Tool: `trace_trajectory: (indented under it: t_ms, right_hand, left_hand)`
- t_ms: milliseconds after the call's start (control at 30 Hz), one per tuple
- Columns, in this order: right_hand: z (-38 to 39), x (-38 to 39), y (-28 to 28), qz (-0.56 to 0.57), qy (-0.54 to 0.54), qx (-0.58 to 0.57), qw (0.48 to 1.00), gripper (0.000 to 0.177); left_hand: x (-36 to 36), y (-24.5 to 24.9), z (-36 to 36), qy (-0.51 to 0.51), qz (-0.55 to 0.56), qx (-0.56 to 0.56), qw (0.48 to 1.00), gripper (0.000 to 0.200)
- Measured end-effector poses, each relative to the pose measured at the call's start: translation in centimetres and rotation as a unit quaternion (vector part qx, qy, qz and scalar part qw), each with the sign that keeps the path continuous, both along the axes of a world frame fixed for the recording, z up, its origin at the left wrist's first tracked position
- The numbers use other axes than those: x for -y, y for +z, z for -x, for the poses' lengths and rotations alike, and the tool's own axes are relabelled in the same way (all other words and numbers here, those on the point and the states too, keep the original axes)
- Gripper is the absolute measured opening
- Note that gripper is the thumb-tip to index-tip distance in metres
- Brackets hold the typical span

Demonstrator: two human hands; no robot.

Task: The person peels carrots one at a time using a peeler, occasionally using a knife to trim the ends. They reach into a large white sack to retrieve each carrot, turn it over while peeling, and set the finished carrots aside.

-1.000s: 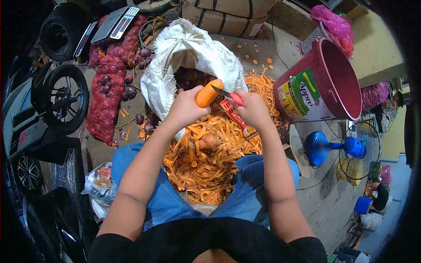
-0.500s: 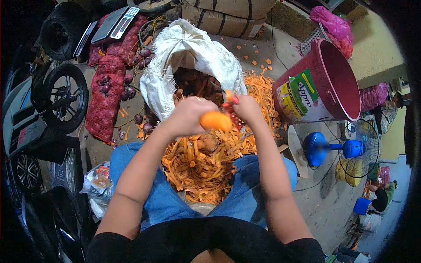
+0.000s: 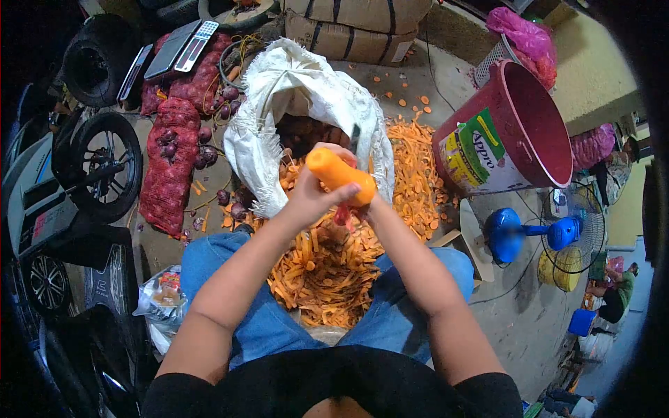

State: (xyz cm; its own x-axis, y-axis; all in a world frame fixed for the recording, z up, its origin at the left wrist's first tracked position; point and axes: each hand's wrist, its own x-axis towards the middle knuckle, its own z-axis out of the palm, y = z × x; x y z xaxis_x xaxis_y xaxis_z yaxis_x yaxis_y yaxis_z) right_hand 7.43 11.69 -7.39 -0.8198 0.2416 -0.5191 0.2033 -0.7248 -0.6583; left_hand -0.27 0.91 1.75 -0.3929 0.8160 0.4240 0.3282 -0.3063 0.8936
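My left hand (image 3: pixel 315 198) is closed around a thick peeled carrot (image 3: pixel 340 174), its thumb lying across the near end. Partly hidden behind the carrot, my right hand (image 3: pixel 373 207) grips what looks like a red-handled knife (image 3: pixel 356 136), its dark blade pointing up and away. Both hands are close together above a heap of orange peelings (image 3: pixel 320 279) between my knees. Just beyond them lies the open mouth of a white woven sack (image 3: pixel 265 129), with brownish, unpeeled-looking carrots (image 3: pixel 310 132) inside.
A large maroon bucket (image 3: pixel 540 115) leans at the right, beside more peelings (image 3: pixel 414 174). Red net bags of onions (image 3: pixel 167 167) and a scale (image 3: pixel 173 49) are on the left. A blue fan (image 3: pixel 503 237) lies at the right; boxes (image 3: pixel 348 38) stand behind.
The carrot has swung up and turned so that it slants across both hands. My right hand has moved down and left, behind the carrot, and the blade now points more upright.
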Motion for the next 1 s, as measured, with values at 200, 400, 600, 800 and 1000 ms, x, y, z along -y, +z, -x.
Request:
trace_trajectory:
  t_ms: [200, 400, 600, 800, 1000]
  right_hand:
    - [-1.5, -3.5, 4.2, -0.068, -0.096, -0.008, 0.993, 0.020]
    - [-1.7, -3.9, 5.0, -0.218, -0.111, 0.084, 0.966, 0.022]
    - [-1.5, -2.8, 5.7, -0.295, -0.059, 0.033, 0.953, 0.022]
    - [-2.5, -4.6, 8.6, -0.447, -0.229, 0.127, 0.855, 0.019]
    - [-3.3, -7.2, 7.4, -0.454, -0.421, 0.116, 0.776, 0.019]
  left_hand:
    - [1.7, 0.9, 3.2, -0.075, 0.117, 0.330, 0.934, 0.040]
    - [1.4, -0.9, 3.1, -0.132, 0.347, -0.050, 0.927, 0.049]
    - [0.6, -0.4, 1.8, -0.277, 0.327, 0.026, 0.903, 0.051]
    - [0.1, -1.0, 1.2, -0.070, 0.356, -0.086, 0.928, 0.048]
    - [-0.1, -1.9, 0.4, -0.029, 0.419, -0.115, 0.900, 0.049]
